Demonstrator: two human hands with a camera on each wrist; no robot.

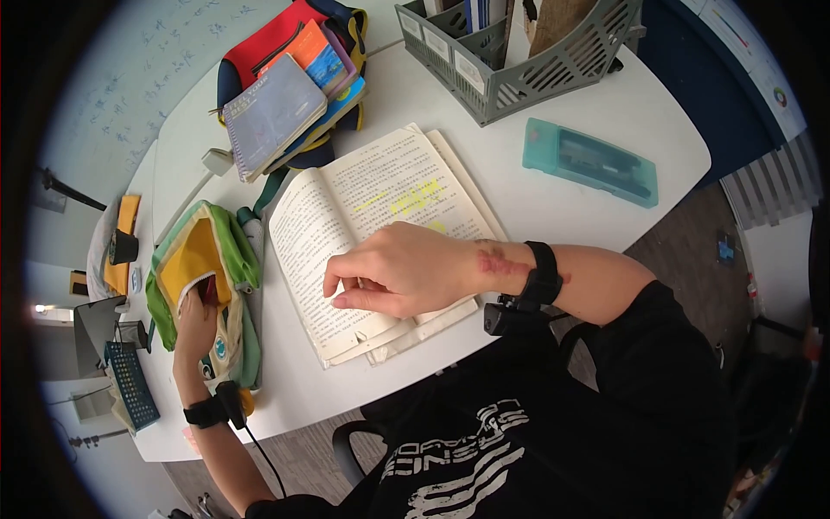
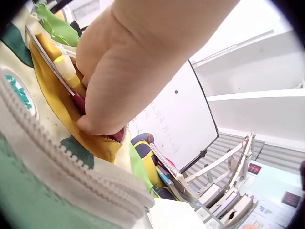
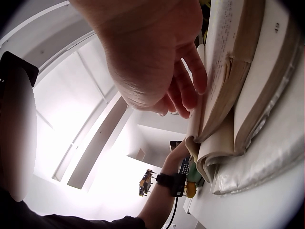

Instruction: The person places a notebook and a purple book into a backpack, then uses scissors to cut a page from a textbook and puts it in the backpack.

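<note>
The left hand (image 1: 197,327) reaches into a green, cream and yellow zipped pouch (image 1: 188,251) at the left of the table. In the left wrist view, the fingers of that hand (image 2: 128,76) are mostly hidden in the yellow lining (image 2: 52,90), beside a yellow highlighter (image 2: 66,69) and a dark red item (image 2: 78,102); whether they grip anything cannot be told. Loosely bent, with nothing held, the right hand (image 1: 406,270) hovers over or rests on an open book (image 1: 303,221) with yellow-marked lines. The right wrist view shows this hand (image 3: 152,57) beside the page edges (image 3: 226,95).
Behind the book, notebooks (image 1: 275,114) lie on a red and navy bag (image 1: 259,41). A grey file rack (image 1: 484,91) stands at the back, with a teal pencil box (image 1: 590,162) to the right. A blue basket (image 1: 132,387) is at far left.
</note>
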